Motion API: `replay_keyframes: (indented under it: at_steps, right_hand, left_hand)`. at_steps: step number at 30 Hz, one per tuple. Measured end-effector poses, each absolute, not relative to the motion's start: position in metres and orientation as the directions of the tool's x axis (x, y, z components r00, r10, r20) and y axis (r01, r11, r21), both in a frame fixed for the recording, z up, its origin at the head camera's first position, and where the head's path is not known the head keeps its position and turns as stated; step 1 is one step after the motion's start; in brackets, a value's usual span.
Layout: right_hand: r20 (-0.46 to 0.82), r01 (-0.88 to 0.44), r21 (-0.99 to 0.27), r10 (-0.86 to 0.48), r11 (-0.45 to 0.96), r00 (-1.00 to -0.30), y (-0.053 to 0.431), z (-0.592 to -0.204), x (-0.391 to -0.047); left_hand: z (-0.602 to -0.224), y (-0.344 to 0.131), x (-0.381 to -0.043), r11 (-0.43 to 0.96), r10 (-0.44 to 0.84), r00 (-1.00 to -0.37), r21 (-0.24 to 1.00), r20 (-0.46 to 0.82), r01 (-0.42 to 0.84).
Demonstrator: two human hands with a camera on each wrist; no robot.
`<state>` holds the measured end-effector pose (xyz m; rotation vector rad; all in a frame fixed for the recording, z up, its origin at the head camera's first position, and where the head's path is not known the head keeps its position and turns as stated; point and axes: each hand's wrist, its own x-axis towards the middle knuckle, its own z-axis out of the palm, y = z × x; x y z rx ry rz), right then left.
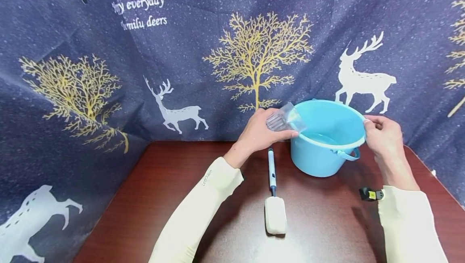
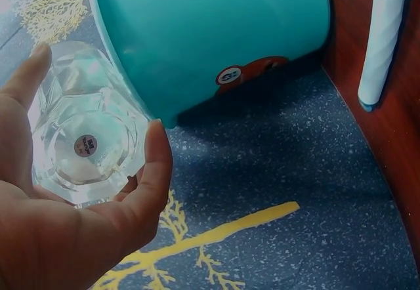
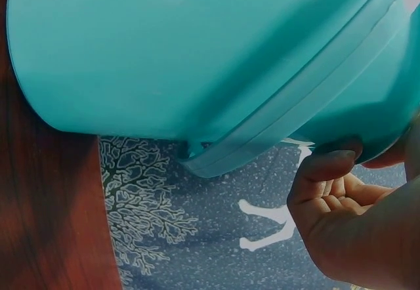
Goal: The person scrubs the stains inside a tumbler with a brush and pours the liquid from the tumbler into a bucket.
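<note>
My left hand (image 1: 258, 132) grips a clear faceted glass cup (image 1: 286, 118), tilted with its mouth over the left rim of a light blue bucket (image 1: 315, 159). In the left wrist view the cup's octagonal base (image 2: 85, 147) faces the camera, a small round sticker on it, with thumb and fingers spread around its sides. My right hand (image 1: 386, 134) pinches the bucket's right rim between thumb and curled fingers. The bucket stands upright, its handle (image 1: 349, 156) hanging down on the near side. Some water (image 1: 320, 138) seems to show at its bottom.
A sponge brush with a white head (image 1: 276, 215) and light blue handle (image 1: 271, 168) lies on the dark red wooden table (image 1: 163, 198), in front of the bucket and to its left. A blue cloth (image 1: 196, 65) printed with deer and trees hangs behind the table.
</note>
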<state>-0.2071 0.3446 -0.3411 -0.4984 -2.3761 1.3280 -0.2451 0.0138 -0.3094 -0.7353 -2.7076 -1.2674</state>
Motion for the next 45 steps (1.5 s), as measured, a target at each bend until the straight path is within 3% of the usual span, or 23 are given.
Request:
replay_keyframes:
  at_steps: [45]
  right_hand:
    - [0.160,0.111,-0.870,0.486,0.481,-0.859,0.343,-0.342,-0.208]
  left_hand:
    - [-0.294,0.015,-0.249,0.593,0.437,-0.874,0.663,0.211,0.457]
